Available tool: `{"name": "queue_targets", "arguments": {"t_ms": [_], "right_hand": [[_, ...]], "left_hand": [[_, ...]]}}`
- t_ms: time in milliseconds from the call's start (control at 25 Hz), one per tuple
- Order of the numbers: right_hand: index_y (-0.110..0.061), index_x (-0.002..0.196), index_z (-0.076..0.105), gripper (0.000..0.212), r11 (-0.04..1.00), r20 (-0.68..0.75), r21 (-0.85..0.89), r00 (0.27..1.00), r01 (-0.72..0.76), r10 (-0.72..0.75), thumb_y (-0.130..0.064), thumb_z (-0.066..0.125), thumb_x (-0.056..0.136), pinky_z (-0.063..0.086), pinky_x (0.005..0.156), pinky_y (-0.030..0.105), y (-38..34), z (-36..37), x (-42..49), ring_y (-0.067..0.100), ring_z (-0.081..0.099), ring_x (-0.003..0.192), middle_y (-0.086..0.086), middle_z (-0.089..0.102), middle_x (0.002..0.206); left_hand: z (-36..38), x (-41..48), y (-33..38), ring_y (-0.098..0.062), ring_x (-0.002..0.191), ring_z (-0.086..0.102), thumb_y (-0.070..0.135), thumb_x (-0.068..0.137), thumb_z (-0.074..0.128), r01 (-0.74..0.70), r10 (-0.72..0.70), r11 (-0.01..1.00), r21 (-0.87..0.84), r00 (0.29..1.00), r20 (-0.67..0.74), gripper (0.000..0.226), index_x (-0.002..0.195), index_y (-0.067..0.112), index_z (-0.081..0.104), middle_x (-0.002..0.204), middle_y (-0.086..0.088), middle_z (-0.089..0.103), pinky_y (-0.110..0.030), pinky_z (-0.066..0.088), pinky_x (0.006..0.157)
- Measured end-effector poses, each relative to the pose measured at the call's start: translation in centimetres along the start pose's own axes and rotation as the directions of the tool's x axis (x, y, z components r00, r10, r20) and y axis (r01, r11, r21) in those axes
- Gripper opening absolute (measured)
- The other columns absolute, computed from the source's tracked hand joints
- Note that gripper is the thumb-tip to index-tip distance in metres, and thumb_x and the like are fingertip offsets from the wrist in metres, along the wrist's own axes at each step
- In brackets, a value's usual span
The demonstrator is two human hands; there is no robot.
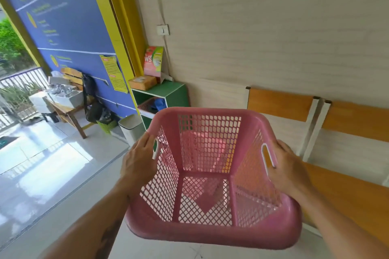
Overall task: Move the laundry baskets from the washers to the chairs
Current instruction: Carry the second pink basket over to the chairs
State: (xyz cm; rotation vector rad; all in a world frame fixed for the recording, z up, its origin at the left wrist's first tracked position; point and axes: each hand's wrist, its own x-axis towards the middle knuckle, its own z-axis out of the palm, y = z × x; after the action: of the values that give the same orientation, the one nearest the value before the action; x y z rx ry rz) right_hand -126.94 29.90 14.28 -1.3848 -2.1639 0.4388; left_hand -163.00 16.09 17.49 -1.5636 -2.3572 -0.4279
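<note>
From the head camera, a pink laundry basket (212, 176) with latticed walls and floor fills the lower middle of the frame, held up in the air above the pale tiled floor (52, 174). Nothing lies inside it; the floor and chair show through its mesh. It is tilted, its open top facing the camera and its far rim higher than the near one.

The left hand (140, 161) grips the basket's left rim, fingers curled around the white-edged handle slot there. The right hand (287, 169) clasps the right rim in the same way, fingers wrapped over the edge next to the other white handle slot. Both forearms reach in from the bottom of the frame.

Just to the right of the basket, and partly behind it, stand 2 orange chairs (345, 139) with white frames, set side by side against a beige wall (252, 38). The basket hangs near the seat of the nearer chair without resting on it.

Beyond the basket's far rim stands a small green shelf unit (168, 92) carrying a cardboard box (142, 82) and a red and green packet (153, 61). A white bin (130, 126) sits on the floor beside it. Further left, a blue wall panel (69, 23) with yellow trim runs toward an open doorway, with a wooden bench (67, 107) in front of it.
</note>
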Motion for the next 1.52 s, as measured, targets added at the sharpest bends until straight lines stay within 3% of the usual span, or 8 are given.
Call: {"name": "queue_targets", "arguments": {"t_ms": [280, 560, 840, 1000, 1160, 1280, 1440, 1520], "right_hand": [[-0.022, 0.139, 0.036, 0.066, 0.981, -0.042, -0.094, 0.985, -0.168, 0.165, -0.005, 0.06, 0.08, 0.03, 0.044, 0.01, -3.6, 7.9, 11.6, 0.021, 0.061, 0.089, 0.001, 0.048, 0.134], [-0.017, 0.136, 0.037, 0.056, 0.946, -0.108, -0.037, 0.942, -0.323, 0.317, -0.009, 0.062, 0.087, 0.038, 0.034, 0.01, -5.5, 13.9, 20.5, 0.001, 0.05, 0.056, 0.003, 0.048, 0.126], [-0.017, 0.144, 0.031, 0.073, 0.915, -0.05, -0.054, 0.916, -0.4, 0.398, -0.003, 0.065, 0.08, 0.043, 0.042, 0.016, -3.5, 21.5, 28.5, 0.009, 0.057, 0.077, 0.0, 0.046, 0.125], [-0.018, 0.145, 0.03, 0.083, 0.876, 0.019, -0.093, 0.879, -0.473, 0.477, 0.002, 0.069, 0.074, 0.044, 0.043, 0.017, -2.6, 26.7, 31.5, 0.013, 0.06, 0.08, 0.0, 0.045, 0.131], [-0.022, 0.143, 0.031, 0.086, 0.763, 0.075, -0.135, 0.762, -0.632, 0.644, 0.008, 0.067, 0.071, 0.04, 0.048, 0.016, -0.2, 34.6, 33.8, 0.022, 0.06, 0.089, 0.001, 0.042, 0.136], [-0.037, 0.146, 0.026, 0.095, 0.627, 0.085, -0.107, 0.621, -0.772, 0.779, 0.011, 0.059, 0.07, 0.05, 0.057, 0.033, 2.3, 41.2, 34.4, 0.031, 0.061, 0.091, 0.005, 0.046, 0.125], [-0.029, 0.147, 0.028, 0.092, 0.417, 0.131, -0.051, 0.408, -0.907, 0.904, 0.01, 0.065, 0.072, 0.047, 0.066, 0.018, 4.7, 47.4, 35.1, 0.023, 0.05, 0.11, 0.008, 0.043, 0.139], [-0.03, 0.147, 0.026, 0.092, 0.346, 0.2, -0.042, 0.331, -0.937, 0.922, 0.007, 0.068, 0.073, 0.046, 0.078, 0.021, 5.5, 49.1, 35.4, 0.025, 0.048, 0.12, 0.008, 0.04, 0.143]], "left_hand": [[8.3, 18.4, -6.6, -0.019, 0.103, 0.062, 0.034, 0.086, 0.06, -0.184, 0.185, 0.982, -0.049, 0.983, 0.01, 0.053, 0.136, 0.026, 0.044, 0.129, 0.011, 0.052, -0.037, 0.054, 0.071], [13.6, 33.0, -8.5, -0.023, 0.098, 0.064, 0.017, 0.077, 0.068, -0.371, 0.377, 0.925, -0.076, 0.922, 0.088, 0.062, 0.135, 0.016, 0.046, 0.129, 0.001, 0.053, -0.037, 0.054, 0.066], [22.7, 41.1, -10.9, -0.03, 0.107, 0.061, 0.011, 0.074, 0.064, -0.358, 0.385, 0.917, -0.173, 0.909, 0.159, 0.07, 0.139, 0.016, 0.04, 0.142, -0.002, 0.045, -0.044, 0.057, 0.073], [31.4, 42.8, -13.7, -0.031, 0.133, 0.045, 0.004, 0.075, 0.06, -0.316, 0.373, 0.915, -0.249, 0.899, 0.23, 0.081, 0.149, 0.014, 0.029, 0.156, -0.006, 0.031, -0.05, 0.052, 0.095], [42.5, 43.4, -15.7, -0.042, 0.141, 0.029, -0.006, 0.068, 0.052, -0.325, 0.428, 0.889, -0.323, 0.841, 0.331, 0.083, 0.148, 0.0, 0.031, 0.157, -0.022, 0.025, -0.054, 0.035, 0.111], [50.0, 42.0, -17.1, -0.046, 0.144, 0.02, -0.015, 0.062, 0.051, -0.273, 0.424, 0.891, -0.363, 0.786, 0.45, 0.091, 0.149, -0.004, 0.025, 0.157, -0.027, 0.019, -0.055, 0.037, 0.106], [57.2, 40.0, -18.6, -0.046, 0.144, 0.02, -0.016, 0.06, 0.053, -0.165, 0.371, 0.912, -0.375, 0.719, 0.588, 0.096, 0.151, -0.001, 0.024, 0.16, -0.024, 0.013, -0.053, 0.04, 0.103], [59.4, 39.2, -19.7, -0.041, 0.145, 0.018, -0.011, 0.065, 0.056, -0.17, 0.368, 0.922, -0.348, 0.664, 0.651, 0.094, 0.152, 0.002, 0.023, 0.162, -0.02, 0.012, -0.052, 0.034, 0.107]]}}
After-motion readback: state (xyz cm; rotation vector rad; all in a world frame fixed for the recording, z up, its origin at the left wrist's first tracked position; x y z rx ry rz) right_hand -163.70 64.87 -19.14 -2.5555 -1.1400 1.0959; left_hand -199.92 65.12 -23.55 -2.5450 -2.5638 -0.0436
